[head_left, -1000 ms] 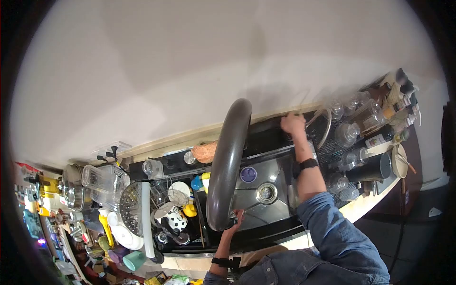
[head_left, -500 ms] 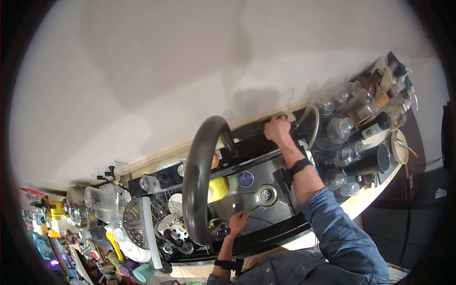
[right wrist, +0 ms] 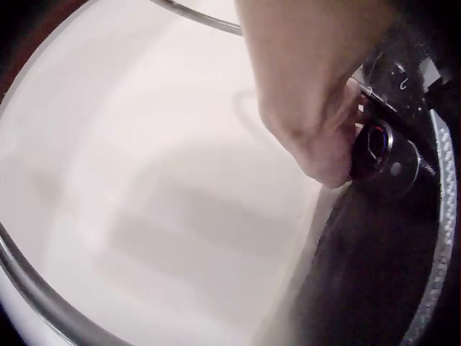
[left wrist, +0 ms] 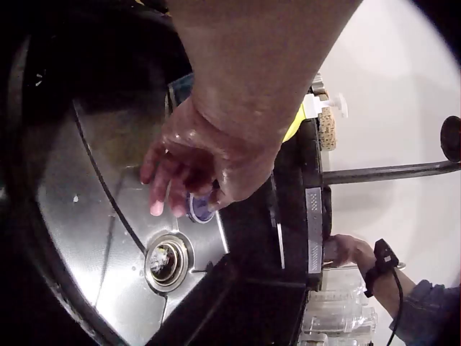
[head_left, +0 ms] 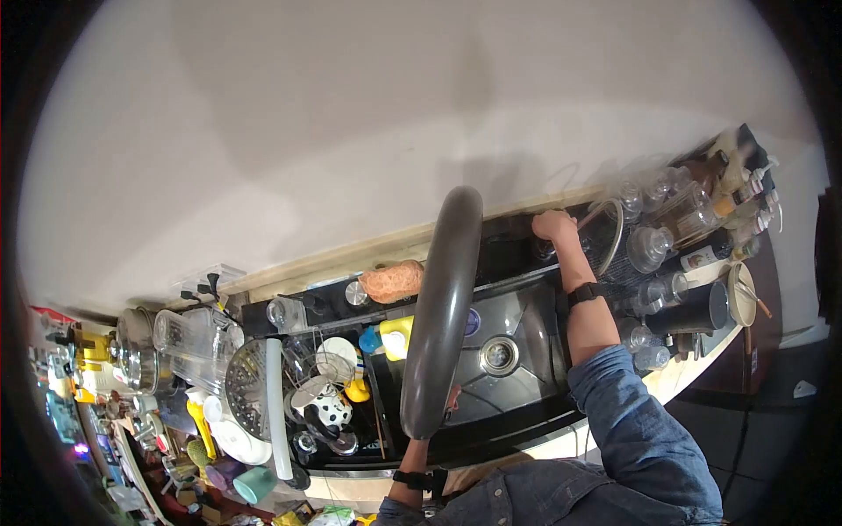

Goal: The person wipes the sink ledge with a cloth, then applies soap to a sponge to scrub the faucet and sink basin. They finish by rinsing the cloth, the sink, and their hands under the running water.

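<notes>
My right hand [head_left: 555, 225] is at the back ledge of the sink. In the right wrist view its fingers curl round a round dark knob [right wrist: 374, 149] with a shiny rim. My left hand [left wrist: 216, 158] hangs over the sink basin [head_left: 474, 394] with loosely bent fingers and nothing in them. The thick dark faucet [head_left: 443, 307] hides most of that hand in the head view. Below its fingertips, in the left wrist view, a round purple piece [left wrist: 202, 209] shows close to the metal drain [left wrist: 167, 263].
A yellow bottle [head_left: 397, 338] with a blue part stands left of the faucet. Behind it lies an orange sponge-like block [head_left: 392, 282]. Left of the basin is a rack with a spotted mug [head_left: 331, 410] and a perforated steel disc [head_left: 248, 386]. Glass jars [head_left: 649, 248] crowd the right side.
The head view swung and came back, so the faucet shifted left, then right across it. My right hand stays at the back ledge. My left hand stays over the basin, its fingers shifting slightly.
</notes>
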Action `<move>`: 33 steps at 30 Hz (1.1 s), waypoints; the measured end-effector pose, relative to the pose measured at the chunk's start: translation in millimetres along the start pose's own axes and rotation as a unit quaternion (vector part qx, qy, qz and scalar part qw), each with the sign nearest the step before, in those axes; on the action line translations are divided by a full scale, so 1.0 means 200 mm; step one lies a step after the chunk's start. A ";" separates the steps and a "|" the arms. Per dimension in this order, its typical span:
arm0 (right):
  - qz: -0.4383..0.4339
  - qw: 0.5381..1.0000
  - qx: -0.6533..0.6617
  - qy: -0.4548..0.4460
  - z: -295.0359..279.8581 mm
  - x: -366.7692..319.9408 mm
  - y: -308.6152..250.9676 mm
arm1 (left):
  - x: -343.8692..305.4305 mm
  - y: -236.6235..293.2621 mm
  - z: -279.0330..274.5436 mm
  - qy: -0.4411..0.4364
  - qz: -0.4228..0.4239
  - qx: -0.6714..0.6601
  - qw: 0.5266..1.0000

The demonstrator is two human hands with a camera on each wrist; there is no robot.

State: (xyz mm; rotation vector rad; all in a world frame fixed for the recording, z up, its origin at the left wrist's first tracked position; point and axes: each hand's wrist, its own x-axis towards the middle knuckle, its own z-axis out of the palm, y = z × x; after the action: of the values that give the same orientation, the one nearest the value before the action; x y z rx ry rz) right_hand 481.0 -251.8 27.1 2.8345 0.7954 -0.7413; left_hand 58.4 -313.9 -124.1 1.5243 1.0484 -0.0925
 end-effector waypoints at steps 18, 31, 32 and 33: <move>0.005 0.998 0.007 0.057 0.04 -0.05 -0.01 | 0.17 -0.47 0.05 0.022 0.091 -0.129 0.987; -0.335 0.917 0.005 0.218 0.31 -0.08 -0.26 | -0.01 0.18 -0.01 -0.036 -0.031 0.096 0.994; -0.330 0.918 0.007 0.219 0.30 -0.14 -0.30 | 0.00 0.19 -0.01 -0.040 -0.023 0.103 0.994; -0.325 0.920 0.009 0.220 0.30 -0.17 -0.33 | 0.00 0.19 -0.01 -0.043 -0.016 0.109 0.993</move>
State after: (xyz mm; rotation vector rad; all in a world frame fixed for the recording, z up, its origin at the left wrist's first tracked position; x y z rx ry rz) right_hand 396.3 -224.1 -7.0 2.7698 1.8525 -0.1310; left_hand 82.9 -307.6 -95.1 1.6844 1.0194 -0.3011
